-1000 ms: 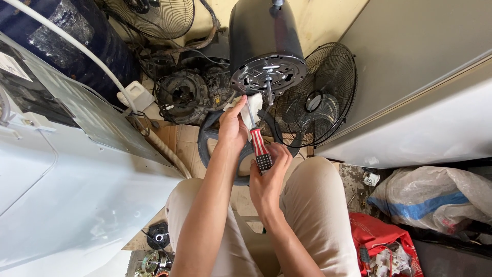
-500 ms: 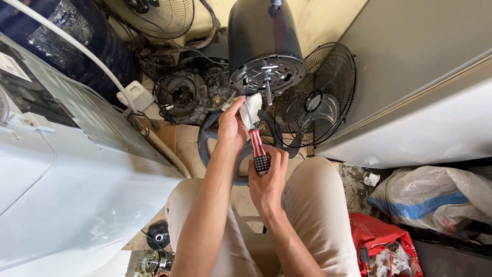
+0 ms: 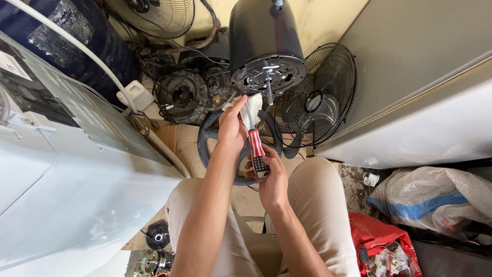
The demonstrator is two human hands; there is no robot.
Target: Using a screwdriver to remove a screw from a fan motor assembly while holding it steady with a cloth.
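My right hand grips the red and black handle of a screwdriver, whose shaft points up toward a black fan motor housing. My left hand holds a white cloth or small white part against the shaft, just under the motor's round metal face plate with its short spindle. The screwdriver tip is hidden behind the white piece. Below both hands lies a dark round fan base.
A black wire fan guard leans at right against a grey and white appliance. A second motor and cables lie behind. A white machine fills the left. Plastic bags sit at lower right.
Both hands and the screwdriver stay almost in place; the screwdriver handle has shifted slightly lower and my right hand has regripped its end.
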